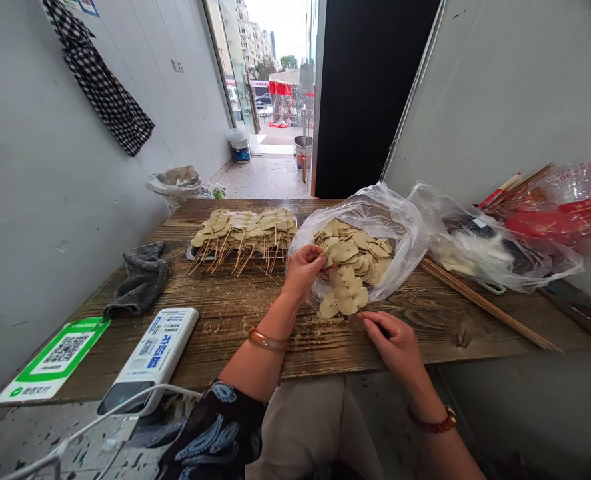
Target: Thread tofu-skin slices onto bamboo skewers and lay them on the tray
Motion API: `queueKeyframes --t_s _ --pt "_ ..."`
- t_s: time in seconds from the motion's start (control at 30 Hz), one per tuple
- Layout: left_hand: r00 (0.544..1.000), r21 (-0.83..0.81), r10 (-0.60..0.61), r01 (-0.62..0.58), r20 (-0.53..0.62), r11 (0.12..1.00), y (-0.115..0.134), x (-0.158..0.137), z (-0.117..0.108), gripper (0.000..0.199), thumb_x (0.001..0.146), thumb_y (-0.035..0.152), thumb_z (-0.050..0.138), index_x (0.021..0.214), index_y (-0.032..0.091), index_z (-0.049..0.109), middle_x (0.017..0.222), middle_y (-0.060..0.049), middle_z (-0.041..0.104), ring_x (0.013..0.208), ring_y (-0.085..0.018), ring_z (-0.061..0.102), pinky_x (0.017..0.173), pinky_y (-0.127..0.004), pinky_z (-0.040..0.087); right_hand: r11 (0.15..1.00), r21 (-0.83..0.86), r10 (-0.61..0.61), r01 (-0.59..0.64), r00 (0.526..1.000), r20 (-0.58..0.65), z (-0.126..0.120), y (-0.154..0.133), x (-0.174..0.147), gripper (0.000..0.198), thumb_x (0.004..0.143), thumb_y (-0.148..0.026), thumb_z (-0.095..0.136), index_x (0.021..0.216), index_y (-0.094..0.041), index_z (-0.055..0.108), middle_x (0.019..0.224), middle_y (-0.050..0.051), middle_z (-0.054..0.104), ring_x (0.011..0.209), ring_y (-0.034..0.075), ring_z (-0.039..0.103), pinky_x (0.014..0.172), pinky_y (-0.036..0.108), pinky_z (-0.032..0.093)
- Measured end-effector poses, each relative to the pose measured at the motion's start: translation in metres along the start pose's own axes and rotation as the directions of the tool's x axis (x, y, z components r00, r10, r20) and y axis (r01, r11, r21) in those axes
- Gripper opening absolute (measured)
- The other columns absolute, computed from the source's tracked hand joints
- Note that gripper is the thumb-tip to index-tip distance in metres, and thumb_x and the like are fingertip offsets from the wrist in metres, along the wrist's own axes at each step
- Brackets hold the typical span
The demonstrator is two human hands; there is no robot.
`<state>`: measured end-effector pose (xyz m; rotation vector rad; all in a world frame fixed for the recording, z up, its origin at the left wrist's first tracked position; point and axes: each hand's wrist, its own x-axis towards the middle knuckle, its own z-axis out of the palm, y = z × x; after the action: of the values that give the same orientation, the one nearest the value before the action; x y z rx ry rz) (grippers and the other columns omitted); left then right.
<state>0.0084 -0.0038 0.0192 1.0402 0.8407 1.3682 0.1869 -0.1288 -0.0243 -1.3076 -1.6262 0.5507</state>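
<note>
Between finger and thumb my left hand (304, 272) pinches a pale, flat, round food slice (340, 252) at the mouth of a clear plastic bag (405, 223). Many similar slices (358, 243) lie loose inside that bag. My right hand (392, 339) grips the lower end of a skewer (346, 297) that has several slices threaded on it; most of its stick is hidden by them. The exact kind of food cannot be made out. Left of the bag, a tray holds a pile of filled skewers (245, 230), their bare stick ends pointing toward me.
Bare wooden sticks (490, 303) lie on the wooden table (215, 333) at right, near another plastic bag (495, 253) and red packaging (550, 213). A grey cloth (140, 277), a QR code card (55, 357) and a white device (150, 357) with a cable are at left.
</note>
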Motion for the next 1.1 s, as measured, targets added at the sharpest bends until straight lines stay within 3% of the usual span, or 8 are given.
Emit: queueKeyframes --t_s 0.4,0.6,0.87,1.0,1.1 --pt "0.995 0.053 -0.059 0.054 0.086 0.997 0.007 -0.002 -0.003 0.028 0.059 0.028 0.075 0.075 0.013 0.058 0.060 0.002 0.060 0.054 -0.010 0.057 0.057 -0.024 0.048 0.999 0.039 0.007 -0.007 1.000 0.000 0.000 0.001 0.001 0.019 0.085 -0.027 0.054 0.089 -0.022 0.073 0.086 0.005 0.073 0.081 0.020 0.066 0.073 0.031 0.050" --pt "0.984 0.125 -0.063 0.042 0.170 0.991 0.007 -0.004 0.000 0.025 0.059 0.025 0.076 0.073 0.012 0.059 0.059 0.003 0.056 0.052 -0.005 0.049 0.051 -0.017 0.039 0.995 0.078 0.061 -0.060 0.998 -0.006 -0.002 -0.001 0.001 0.021 0.085 -0.030 0.054 0.090 -0.022 0.073 0.089 0.006 0.073 0.082 0.020 0.066 0.072 0.031 0.051" --pt "0.959 -0.088 -0.214 0.233 0.183 0.968 0.007 -0.007 0.002 0.039 0.059 0.041 0.077 0.084 0.014 0.063 0.069 0.001 0.059 0.060 -0.009 0.054 0.054 -0.021 0.045 0.982 0.136 0.131 -0.132 0.991 0.015 -0.005 0.001 -0.001 0.023 0.085 -0.033 0.055 0.093 -0.021 0.073 0.088 0.007 0.071 0.080 0.020 0.064 0.065 0.029 0.050" --pt "0.930 -0.085 -0.255 0.286 0.264 0.954 0.006 -0.009 0.004 0.036 0.056 0.035 0.081 0.080 0.013 0.065 0.068 0.001 0.059 0.057 -0.006 0.051 0.053 -0.018 0.040 0.983 0.124 0.134 -0.135 0.991 0.019 -0.005 0.001 -0.001 0.023 0.085 -0.033 0.054 0.091 -0.020 0.073 0.087 0.007 0.071 0.079 0.020 0.064 0.063 0.028 0.050" --pt "0.938 -0.075 -0.256 0.280 0.232 0.957 0.007 -0.010 0.005 0.036 0.053 0.032 0.082 0.078 0.012 0.065 0.067 0.001 0.060 0.056 -0.006 0.051 0.052 -0.018 0.039 0.985 0.111 0.132 -0.134 0.991 0.022 -0.005 0.001 -0.001 0.023 0.085 -0.033 0.055 0.090 -0.021 0.073 0.088 0.007 0.071 0.078 0.020 0.064 0.063 0.029 0.050"
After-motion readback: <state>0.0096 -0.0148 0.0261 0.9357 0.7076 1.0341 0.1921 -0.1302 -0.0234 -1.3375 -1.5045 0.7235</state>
